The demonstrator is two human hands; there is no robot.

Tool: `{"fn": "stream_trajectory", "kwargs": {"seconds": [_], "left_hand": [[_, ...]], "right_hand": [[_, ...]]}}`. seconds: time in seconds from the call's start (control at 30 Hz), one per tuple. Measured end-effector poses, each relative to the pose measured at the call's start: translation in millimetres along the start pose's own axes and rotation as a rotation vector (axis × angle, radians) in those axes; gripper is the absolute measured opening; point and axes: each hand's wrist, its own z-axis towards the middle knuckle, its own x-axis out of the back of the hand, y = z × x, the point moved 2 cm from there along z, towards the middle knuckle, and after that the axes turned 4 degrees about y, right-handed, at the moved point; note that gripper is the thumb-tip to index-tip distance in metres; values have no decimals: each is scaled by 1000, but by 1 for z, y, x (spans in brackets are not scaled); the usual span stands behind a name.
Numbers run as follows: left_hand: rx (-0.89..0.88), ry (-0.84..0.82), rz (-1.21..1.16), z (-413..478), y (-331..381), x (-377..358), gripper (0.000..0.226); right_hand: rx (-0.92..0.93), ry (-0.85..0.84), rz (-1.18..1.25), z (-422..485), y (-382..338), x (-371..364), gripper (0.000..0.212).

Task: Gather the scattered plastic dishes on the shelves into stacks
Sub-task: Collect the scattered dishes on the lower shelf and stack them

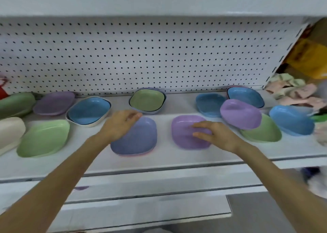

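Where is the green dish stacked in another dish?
The stacked green dish sits at the shelf's back centre, against the pegboard, just beyond the left hand.

Readable text: none.
Dishes [191,132]: plain colours, no print or label to be seen.
Shelf [159,160]: front edge bare of any legible price tag or number.
Pegboard back panel [141,55]: only holes, no sign.
Yellow item [307,59] past the right end of the shelf: dark marks on it, too blurred to read.
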Motion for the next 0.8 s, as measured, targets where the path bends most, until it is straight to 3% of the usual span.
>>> {"fn": "stream_trajectory", "kwargs": {"seconds": [0.2, 0.33, 0.43, 0.6, 0.8], "left_hand": [[44, 6, -66, 51, 17, 9, 26], [20, -91, -22, 66, 18, -3, 34], [-21, -170, -19, 73, 16, -14, 31], [-60, -239, 25, 80, 0, -21, 28], [-89, -245, 85, 86, -11, -23, 20]], "right_hand": [[-180, 350, -54, -12, 32, 45, 39], [-252, 341, -56, -23, 57, 59, 27], [-257, 441, 100, -23, 62, 59, 20], [-217, 485, -141, -21, 62, 58, 15], [-189, 484, -172, -16, 71, 54, 10]]}}
